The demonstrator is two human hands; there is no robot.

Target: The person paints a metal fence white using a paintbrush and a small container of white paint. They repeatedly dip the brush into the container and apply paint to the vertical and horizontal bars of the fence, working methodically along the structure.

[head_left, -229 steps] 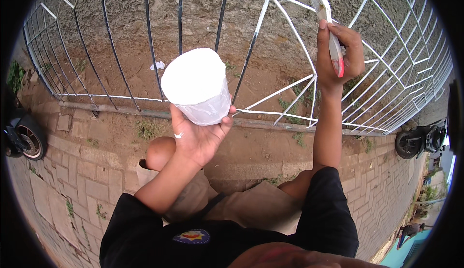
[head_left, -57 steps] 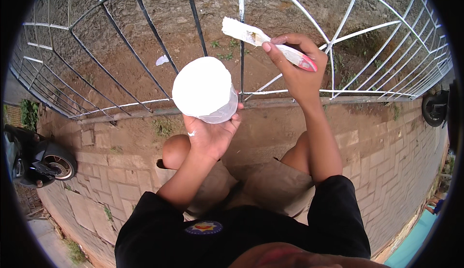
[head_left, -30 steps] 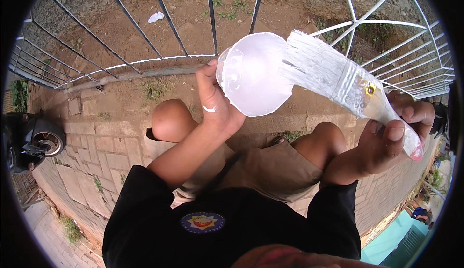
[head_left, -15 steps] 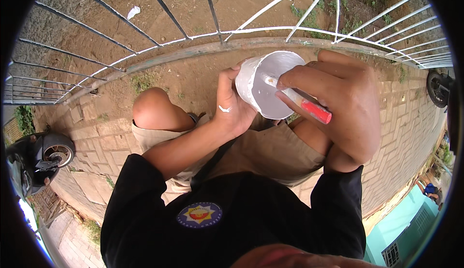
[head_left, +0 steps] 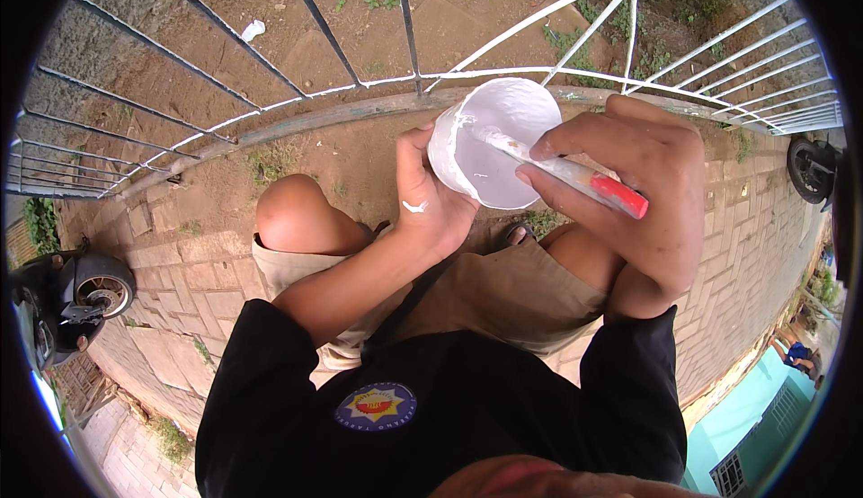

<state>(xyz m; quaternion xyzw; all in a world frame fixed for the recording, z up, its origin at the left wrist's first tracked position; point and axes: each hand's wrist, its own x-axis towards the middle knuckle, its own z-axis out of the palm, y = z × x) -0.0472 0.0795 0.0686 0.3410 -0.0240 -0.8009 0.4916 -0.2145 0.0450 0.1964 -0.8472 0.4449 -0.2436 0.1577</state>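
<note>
My left hand (head_left: pixel 438 194) is wrapped round the side of a white tub (head_left: pixel 456 161), which is tilted so its mouth faces up toward me. White paint coats the tub's inner wall and rim, and a white smear marks my left hand below the thumb. In my right hand (head_left: pixel 643 179) is a paintbrush (head_left: pixel 580 177) with a paint-smeared, red-ended handle, pinched between thumb and fingers. Its white-coated head reaches into the tub near the inner wall. The bristle tip is hard to make out against the paint.
A metal fence (head_left: pixel 503 73) curves across ahead, its bars white at right and dark at left. Dirt ground (head_left: pixel 351 152) and paving (head_left: pixel 193 318) lie around my bent knees. Parked motorcycles show at left (head_left: pixel 99 287) and far right (head_left: pixel 812 170). A person (head_left: pixel 798 357) is near a turquoise building (head_left: pixel 751 426).
The brush has drawn back somewhat, so more of its handle shows and its head sits nearer the tub's upper inner wall. The tub has shifted slightly up and left.
</note>
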